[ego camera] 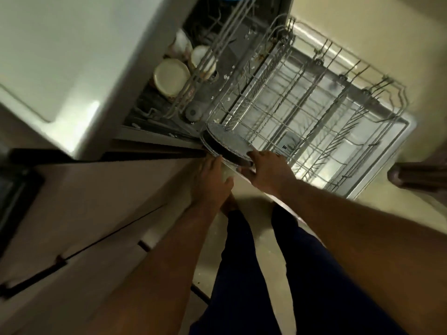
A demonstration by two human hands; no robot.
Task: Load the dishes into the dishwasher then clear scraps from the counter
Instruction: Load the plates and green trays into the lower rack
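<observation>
The lower rack (314, 100) sits pulled out over the open dishwasher door (387, 153). Left of the rack, inside the tub, sit bowls (171, 77). Two plates (227, 143) stand at the rack's near left corner. Further left of the rack lies the tabletop (60, 56), with drawers (96, 213) below it

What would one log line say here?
step: loading plates | right hand: grips plates | left hand: touches plates | place: rack corner
</observation>
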